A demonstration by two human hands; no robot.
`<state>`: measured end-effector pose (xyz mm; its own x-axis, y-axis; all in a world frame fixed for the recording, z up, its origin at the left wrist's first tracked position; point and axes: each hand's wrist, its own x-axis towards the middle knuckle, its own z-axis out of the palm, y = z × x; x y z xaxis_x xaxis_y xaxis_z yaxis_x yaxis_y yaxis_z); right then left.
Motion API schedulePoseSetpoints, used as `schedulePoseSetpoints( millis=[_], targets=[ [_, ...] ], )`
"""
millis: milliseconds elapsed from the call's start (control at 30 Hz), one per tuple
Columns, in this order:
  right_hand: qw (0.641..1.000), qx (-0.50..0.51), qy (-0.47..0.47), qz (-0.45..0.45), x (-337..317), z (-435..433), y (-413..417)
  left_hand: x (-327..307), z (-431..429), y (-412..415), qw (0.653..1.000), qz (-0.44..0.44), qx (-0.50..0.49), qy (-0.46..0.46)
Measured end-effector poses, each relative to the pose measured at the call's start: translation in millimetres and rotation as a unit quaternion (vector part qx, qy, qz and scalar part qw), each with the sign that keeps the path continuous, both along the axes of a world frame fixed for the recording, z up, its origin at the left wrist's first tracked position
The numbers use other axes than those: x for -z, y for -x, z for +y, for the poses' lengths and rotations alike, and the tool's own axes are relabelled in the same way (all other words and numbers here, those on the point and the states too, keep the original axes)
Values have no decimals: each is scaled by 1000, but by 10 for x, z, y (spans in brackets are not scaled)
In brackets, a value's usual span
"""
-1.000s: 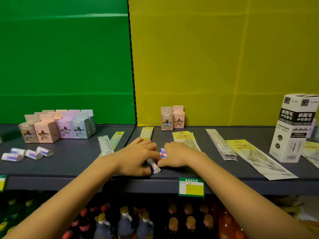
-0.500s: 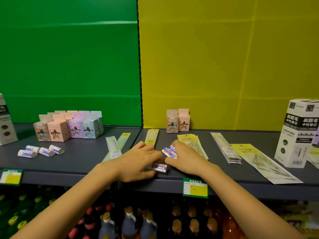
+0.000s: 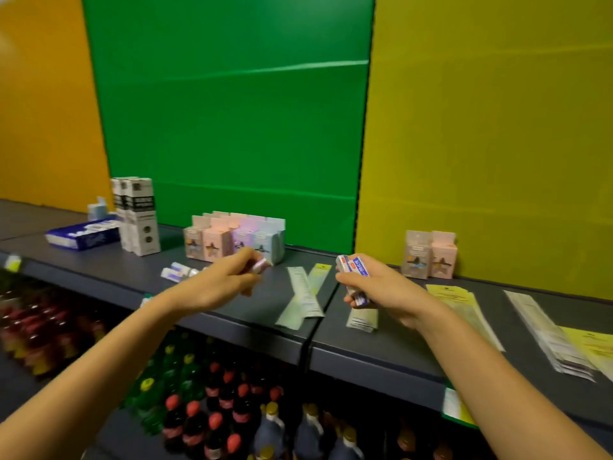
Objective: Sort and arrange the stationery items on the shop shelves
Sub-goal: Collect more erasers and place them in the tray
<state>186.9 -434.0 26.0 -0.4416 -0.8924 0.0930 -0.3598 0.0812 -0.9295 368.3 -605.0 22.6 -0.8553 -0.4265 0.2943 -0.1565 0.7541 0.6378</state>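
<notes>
- Here, the left hand (image 3: 225,283) hovers above the front half of the shelf (image 3: 232,313), its fingers (image 3: 242,262) curled and pinching one small packet (image 3: 260,264) at the tips; motion blur hides the print.
- The right hand (image 3: 384,287) is raised just right of the seam between the two shelf sections, fingers wrapped round a bundle of small packets (image 3: 353,266) with blue and red labels, held upright off the shelf.
- The hands are apart, and the crossed strip packets (image 3: 305,295) lie flat on the shelf between them, reaching close to the front edge.
- A few white tubes (image 3: 179,271) lie just left of the left hand, in front of the row of pastel boxes (image 3: 235,239) standing near the back wall.
- Further left stand the tall boxes (image 3: 137,215), with a flat blue box (image 3: 83,234) beside them.
- A pair of pastel boxes (image 3: 429,255) stands against the yellow back panel, right of the right hand.
- Yellow packets (image 3: 464,310) and clear strip packs (image 3: 547,333) lie flat on the right section.
- Bare shelf shows below the left hand, up to the front lip.
- Bottles (image 3: 232,410) fill the level underneath.
</notes>
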Motion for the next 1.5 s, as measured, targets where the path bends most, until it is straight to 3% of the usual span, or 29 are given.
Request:
schedulePoseSetpoints(
  millis=[133, 433, 767, 1000, 1200, 1400, 1500],
  targets=[
    [998, -59, 8, 12, -10, -568, -316, 24, -463, -635, 993, -2, -98, -67],
    [986, -165, -8, 15, 79, -1948, -1453, 161, -1361, -2302, 961, -15, -277, -7],
    [983, -185, -8, 14, 85, -3391, -2603, 159, -2394, -3570, 932, -39, -359, 17],
    [987, -158, -29, -3, 16, -4194, -2820, 234, -3095, -4004, 925, -35, -379, -1],
    [992, -120, -49, 13, -32, -4929, -2797, 257, -3780, -3914, 924, -33, -380, 21],
    [987, -79, -34, 134, -135, -5736, -2761, 85, -4668, -3617, 948, 0, -313, 65],
    [978, -50, -28, 199, -214, -6076, -2698, 8, -5090, -3431, 962, 5, -271, 31]
  ],
)
